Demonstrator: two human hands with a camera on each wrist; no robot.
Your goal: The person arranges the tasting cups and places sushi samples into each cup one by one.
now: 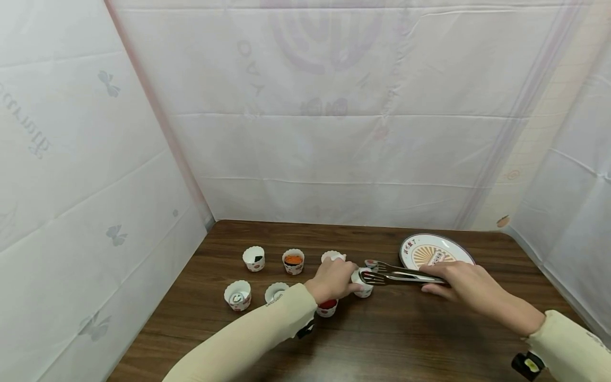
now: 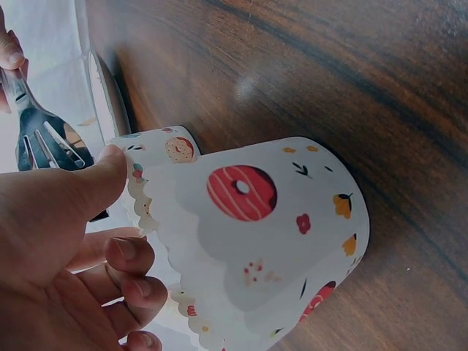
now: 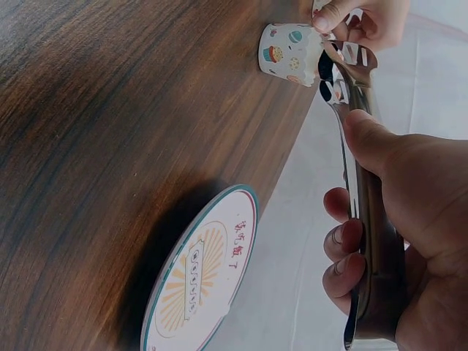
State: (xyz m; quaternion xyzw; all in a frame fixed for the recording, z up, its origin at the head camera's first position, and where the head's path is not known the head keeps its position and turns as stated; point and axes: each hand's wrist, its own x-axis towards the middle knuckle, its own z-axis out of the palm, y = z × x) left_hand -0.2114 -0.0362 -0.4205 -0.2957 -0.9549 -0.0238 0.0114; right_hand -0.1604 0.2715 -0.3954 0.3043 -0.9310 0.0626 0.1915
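My right hand (image 1: 465, 286) grips metal serving tongs (image 1: 406, 275), their fork-like tips over the mouth of a patterned paper cup (image 1: 364, 291). Something small and black (image 3: 325, 67) shows at the tips in the right wrist view; its kind is unclear. At that same cup's rim, my left hand (image 1: 334, 278) pinches with the thumb, while the other fingers curl loosely. A nearer cup printed with a red donut (image 2: 270, 241) fills the left wrist view. Below my left hand stands a cup with red contents (image 1: 328, 306), partly hidden.
A white plate (image 1: 458, 249) with a sunburst print lies at the back right. To the left stand several more paper cups, including one with orange contents (image 1: 293, 261) and one with a dark piece (image 1: 254, 258). White cloth (image 1: 334, 159) hangs behind the wooden table (image 1: 382, 339).
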